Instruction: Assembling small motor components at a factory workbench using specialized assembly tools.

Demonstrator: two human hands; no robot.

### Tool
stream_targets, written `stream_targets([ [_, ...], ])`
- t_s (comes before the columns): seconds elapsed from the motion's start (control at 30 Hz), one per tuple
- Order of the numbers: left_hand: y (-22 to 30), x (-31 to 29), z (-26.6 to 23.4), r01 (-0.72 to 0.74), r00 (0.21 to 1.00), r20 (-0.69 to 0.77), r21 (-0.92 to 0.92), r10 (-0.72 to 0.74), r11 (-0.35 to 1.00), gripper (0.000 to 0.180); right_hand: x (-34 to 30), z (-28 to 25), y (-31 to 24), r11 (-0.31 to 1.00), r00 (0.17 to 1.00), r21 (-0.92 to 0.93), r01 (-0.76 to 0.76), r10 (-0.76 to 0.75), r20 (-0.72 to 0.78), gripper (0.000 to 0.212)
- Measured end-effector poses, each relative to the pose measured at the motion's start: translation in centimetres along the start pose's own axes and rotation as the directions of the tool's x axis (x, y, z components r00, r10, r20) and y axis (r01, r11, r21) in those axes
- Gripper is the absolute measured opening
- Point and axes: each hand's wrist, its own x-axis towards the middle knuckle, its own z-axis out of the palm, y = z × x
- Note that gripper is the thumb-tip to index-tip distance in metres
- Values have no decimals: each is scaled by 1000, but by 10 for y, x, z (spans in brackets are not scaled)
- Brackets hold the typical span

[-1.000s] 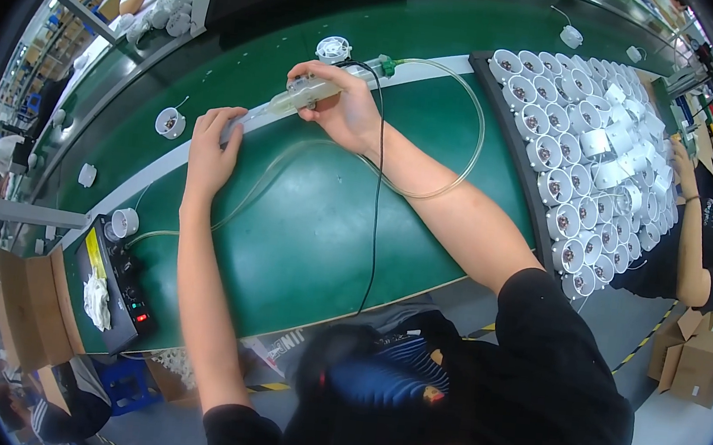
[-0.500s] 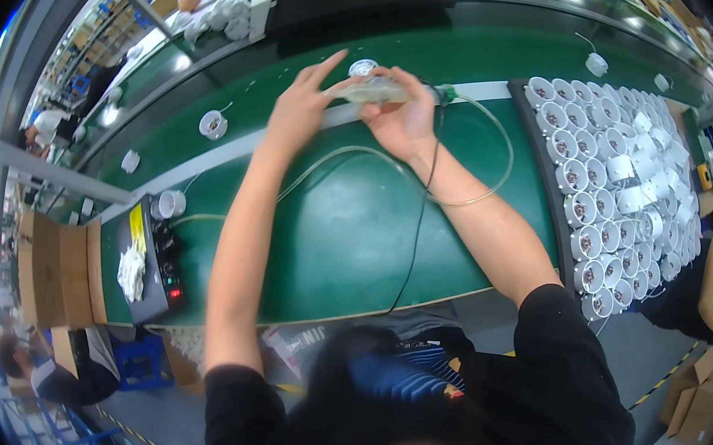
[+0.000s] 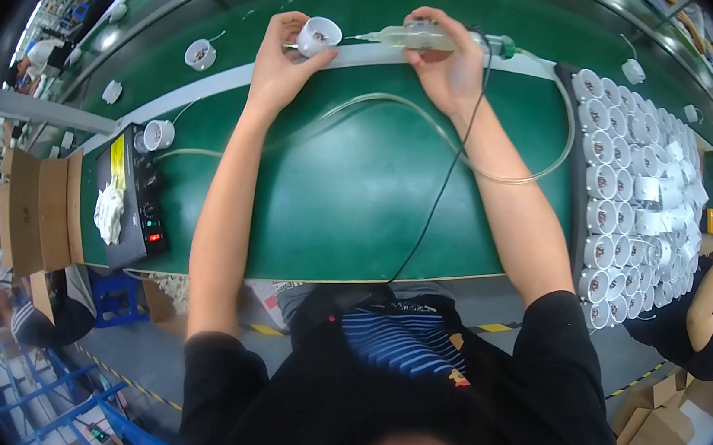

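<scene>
My left hand (image 3: 285,63) grips a small white round cup (image 3: 319,38) with parts showing inside it, its mouth tilted toward me. In my right hand (image 3: 453,68) lies a clear dispensing syringe (image 3: 419,38), its tip pointing left at the cup and a short gap away from it. The green end of the syringe joins a clear air hose (image 3: 500,177), which loops over my right forearm and runs left to a black dispenser box (image 3: 146,200). A thin black cable (image 3: 444,188) hangs from my right hand across the green bench.
A dark tray (image 3: 582,185) packed with white cups (image 3: 602,216) stands at the right, near another person's arm (image 3: 705,294). More cups (image 3: 200,54) sit along the far green belt (image 3: 247,24). A crumpled white cloth (image 3: 109,212) lies on the dispenser; an opened carton (image 3: 37,206) is at the left.
My left hand, empty before, now holds a white cup. My right hand has shifted right with the syringe, whose tip now points at that cup. The head view has shifted.
</scene>
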Motion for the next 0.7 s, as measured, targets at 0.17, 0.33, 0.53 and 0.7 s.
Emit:
stream_targets([
  [0.17,7,-15,-4,11,997,77,-114,-2,993,55,-2,-2,-4,999,997,13,-35,36,-71,29],
  [0.33,8,-18,-4,-69,984,168,20,64,997,58,5,-17,-10,969,996,233,-80,89,-28,31],
  [0.53,-12,-13,-13,-173,977,135,54,165,983,55,15,-5,-6,984,990,147,-104,116,-75,34],
  [0.7,-36,-2,13,-306,949,113,106,294,946,60,12,-16,-13,992,992,33,-125,125,26,32],
])
